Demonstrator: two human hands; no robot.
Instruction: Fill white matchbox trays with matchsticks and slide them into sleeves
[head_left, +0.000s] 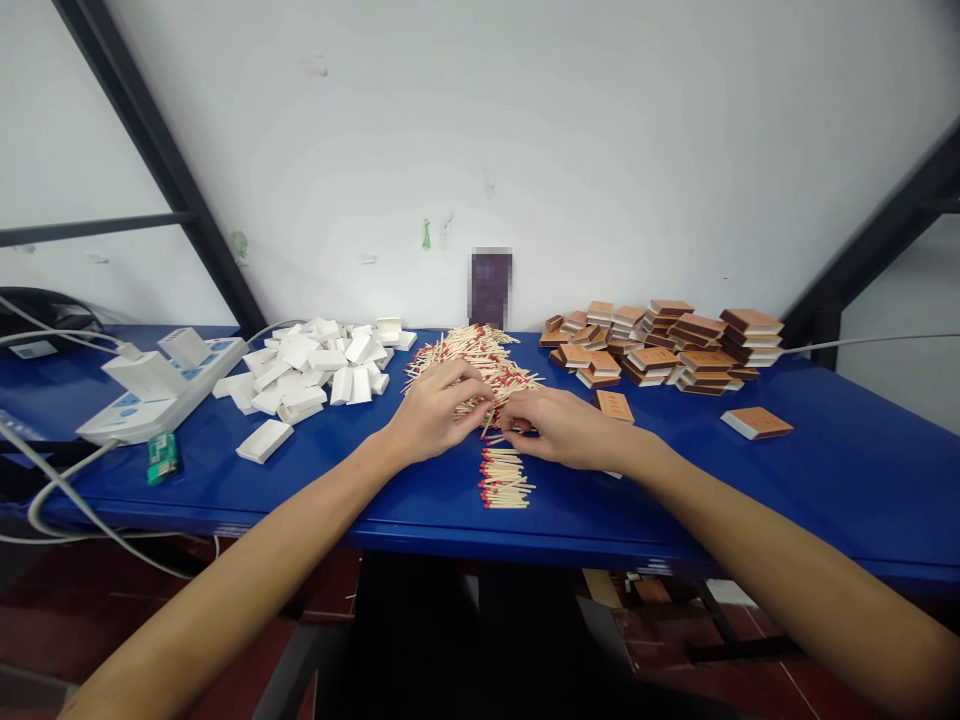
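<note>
A heap of red-tipped matches [472,345] lies in the middle of the table, by the wall. My left hand [442,408] is at its front edge, thumb and fingers pinched together on matches. Close beside it, my right hand [553,425] has its fingertips closed on matches too; the exact number is hidden by the fingers. Nearer to me, a small row of matches [505,482] lies side by side, red heads to the left. A brown matchbox [613,405] lies just behind my right wrist, and part of a pale piece shows beneath that wrist.
White matchbox trays [304,360] are piled at left, one tray [264,440] apart in front. Stacked brown matchboxes [675,335] stand at right, with a single matchbox [757,422] nearer. A power strip [161,390] with cables and a green lighter [162,457] occupy the blue table's [420,505] left side.
</note>
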